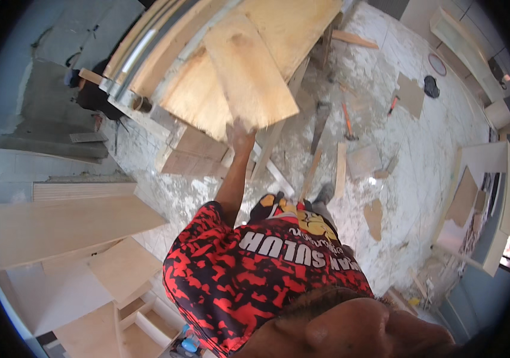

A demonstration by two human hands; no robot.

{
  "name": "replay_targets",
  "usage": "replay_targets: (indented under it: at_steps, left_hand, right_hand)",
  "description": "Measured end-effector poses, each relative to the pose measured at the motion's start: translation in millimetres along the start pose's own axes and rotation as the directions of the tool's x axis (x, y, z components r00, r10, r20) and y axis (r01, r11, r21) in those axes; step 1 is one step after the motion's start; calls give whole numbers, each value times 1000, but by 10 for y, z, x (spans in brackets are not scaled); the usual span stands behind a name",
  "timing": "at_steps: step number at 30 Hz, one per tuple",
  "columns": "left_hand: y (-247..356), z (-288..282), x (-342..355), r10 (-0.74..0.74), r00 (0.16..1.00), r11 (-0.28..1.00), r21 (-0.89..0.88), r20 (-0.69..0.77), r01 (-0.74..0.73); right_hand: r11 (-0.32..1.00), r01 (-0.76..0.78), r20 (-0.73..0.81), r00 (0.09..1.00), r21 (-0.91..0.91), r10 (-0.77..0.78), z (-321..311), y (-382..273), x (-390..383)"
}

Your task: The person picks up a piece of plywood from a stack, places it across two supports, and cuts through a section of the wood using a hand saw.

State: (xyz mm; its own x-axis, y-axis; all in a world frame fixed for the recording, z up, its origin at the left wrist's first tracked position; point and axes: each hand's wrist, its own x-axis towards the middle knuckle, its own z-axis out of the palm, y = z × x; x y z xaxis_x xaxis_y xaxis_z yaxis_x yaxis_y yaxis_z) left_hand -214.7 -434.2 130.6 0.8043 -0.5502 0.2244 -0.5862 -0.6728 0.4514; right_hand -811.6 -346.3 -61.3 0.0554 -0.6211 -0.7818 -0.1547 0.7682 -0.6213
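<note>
My left hand [240, 136] reaches forward and is closed on the near end of a narrow plywood board [252, 68]. Its thumb and part of the fingers are hard to make out against the wood. That board lies slantwise over a larger plywood sheet [309, 27] on a workbench. My right hand is out of sight.
A handsaw [319, 126], a hammer [348, 122] with an orange handle and wood strips [341, 170] lie on the dusty floor to the right. Plywood cabinet parts [58, 227] stand at the left. An open cabinet carcass [504, 203] is at the far right.
</note>
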Motion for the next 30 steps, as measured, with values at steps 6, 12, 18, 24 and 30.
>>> replay_targets:
  at_steps: [6, 12, 18, 24, 30]
  left_hand:
    - [98, 208, -191, -326, 944, 901, -318, -53, 293]
    - [511, 96, -301, -507, 860, 710, -593, -56, 379]
    - [506, 232, -346, -581, 814, 624, -654, -22, 428]
    - [535, 174, -376, -602, 794, 725, -473, -84, 500]
    - [649, -5, -212, -521, 845, 847, -188, -119, 497]
  right_hand:
    - [951, 293, -198, 931, -95, -306, -1164, -1404, 1137]
    - [624, 576, 15, 741, -528, -671, -1560, -2368, 1766]
    - [931, 321, 176, 940, -171, -292, -973, -2260, 1718]
    - [441, 548, 524, 831, -711, -189, -908, -1838, 1492]
    - [695, 356, 386, 914, -624, -122, -856, -2446, 1877]
